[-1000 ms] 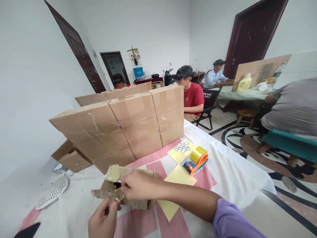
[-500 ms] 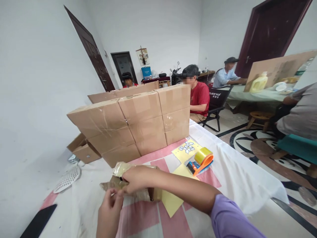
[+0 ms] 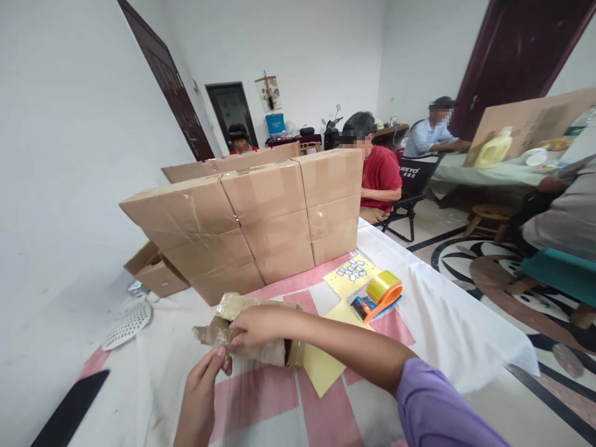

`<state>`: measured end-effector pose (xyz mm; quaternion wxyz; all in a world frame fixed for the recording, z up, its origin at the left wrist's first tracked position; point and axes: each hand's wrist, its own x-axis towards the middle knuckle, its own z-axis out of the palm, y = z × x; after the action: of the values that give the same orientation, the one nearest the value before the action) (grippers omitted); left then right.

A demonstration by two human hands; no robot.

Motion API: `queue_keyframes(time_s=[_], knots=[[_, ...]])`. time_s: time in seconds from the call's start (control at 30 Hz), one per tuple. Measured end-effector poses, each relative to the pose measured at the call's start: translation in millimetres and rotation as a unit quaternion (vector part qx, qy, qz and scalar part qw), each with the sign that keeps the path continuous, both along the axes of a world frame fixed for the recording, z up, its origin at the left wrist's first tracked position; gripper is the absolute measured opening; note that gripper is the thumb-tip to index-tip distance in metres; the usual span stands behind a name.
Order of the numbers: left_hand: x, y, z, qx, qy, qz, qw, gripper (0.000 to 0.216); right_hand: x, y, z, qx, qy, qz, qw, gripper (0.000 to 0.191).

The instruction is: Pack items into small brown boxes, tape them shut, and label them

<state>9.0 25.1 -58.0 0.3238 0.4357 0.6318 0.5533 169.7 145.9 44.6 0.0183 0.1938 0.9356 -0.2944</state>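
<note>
Cardboard box [image 3: 265, 355] lies on the table [image 3: 149, 379]; my left fingers [image 3: 216, 356] pinch its taped flap [image 3: 212, 334]; whether my right fingers [image 3: 241, 336] pinch anything, I cannot tell.

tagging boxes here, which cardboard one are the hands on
The torn cardboard box under the right hand and at the left fingers; neither touches the stacked boxes or the leftmost open box.

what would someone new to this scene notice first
Probably the big cardboard wall, standing across the table just beyond the person's hands. Next might come the bright orange dispenser with its yellow tape, on the table's right side. Nearer, the left hand and right hand meet at the ragged left end of a small box.
</note>
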Motion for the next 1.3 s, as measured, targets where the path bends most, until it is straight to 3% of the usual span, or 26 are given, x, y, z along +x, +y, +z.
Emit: queue_keyframes(time_s=[0.2, 0.37, 0.57, 0.83, 1.03, 1.3], knots=[[4, 5, 2.5, 0.02, -0.156, 0.052, 0.986, 0.05, -2, 3, 4.9, -0.013, -0.017, -0.008, 1.0, 0.018], [9, 5, 10.7, 0.049, -0.231, 0.055, 0.97, 0.047, -2, 4, -6.5, -0.007, 0.038, -0.015, 0.999, 0.014], [4, 2, 18.2, 0.066, -0.301, 0.012, 0.951, 0.047, -8, 9, -16.6, -0.033, 0.029, 0.002, 0.999, 0.018], [-9, -9, 29.8, 0.066, -0.391, -0.041, 0.917, 0.054, -10, 6, -5.7, -0.05, -0.02, -0.014, 0.998, 0.015], [-21, -14, 33.4, 0.068, -0.439, 0.005, 0.896, 0.056, -9, 7, -2.7, -0.053, -0.028, -0.022, 0.998, 0.014], [-41, -25, 36.4, 0.172, -0.453, 0.056, 0.873, 0.056, -9, 5, 0.4, -0.048, -0.045, -0.02, 0.998, 0.014]])
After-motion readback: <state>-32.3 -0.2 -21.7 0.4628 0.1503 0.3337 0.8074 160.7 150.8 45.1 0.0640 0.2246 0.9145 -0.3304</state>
